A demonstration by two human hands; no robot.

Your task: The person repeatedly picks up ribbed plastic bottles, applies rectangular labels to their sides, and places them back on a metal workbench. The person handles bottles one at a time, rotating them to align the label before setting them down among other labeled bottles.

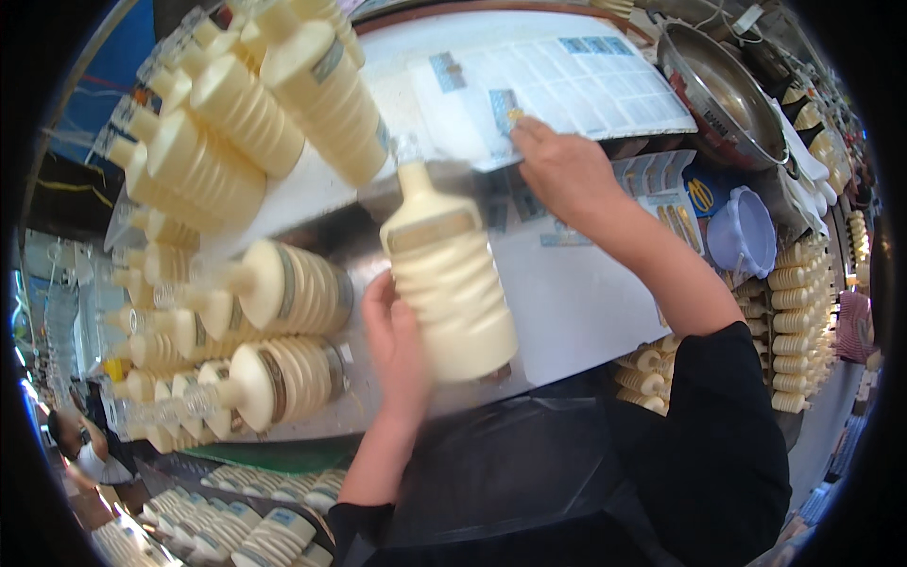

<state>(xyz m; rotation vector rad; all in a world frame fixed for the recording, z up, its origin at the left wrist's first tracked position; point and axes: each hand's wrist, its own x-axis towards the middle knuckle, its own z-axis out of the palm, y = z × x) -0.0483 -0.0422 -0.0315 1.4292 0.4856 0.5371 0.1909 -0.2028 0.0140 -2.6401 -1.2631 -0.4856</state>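
Observation:
My left hand (pixel 397 345) is wrapped round the lower side of a cream-coloured bottle (pixel 453 302). The bottle has a swirled, ribbed body, a band round its shoulder and a clear cap; it stands tilted a little to the left and is slightly blurred. Further off, my right hand (pixel 567 175) reaches over a backing sheet of labels (pixel 576 90). Its thumb and forefinger are pinched at a small blue and yellow label (pixel 504 107) near the sheet's edge. Whether that label has lifted off the sheet is hard to see.
More cream bottles (pixel 217 113) crowd the table's left side, some standing and some lying (pixel 293 288). On the right are a large metal pan (pixel 723 90), a lilac bucket (pixel 744 233) and stacked bottles (pixel 792 326). Loose label strips (pixel 567 238) lie below the sheet. Another person (pixel 94 458) is at far left.

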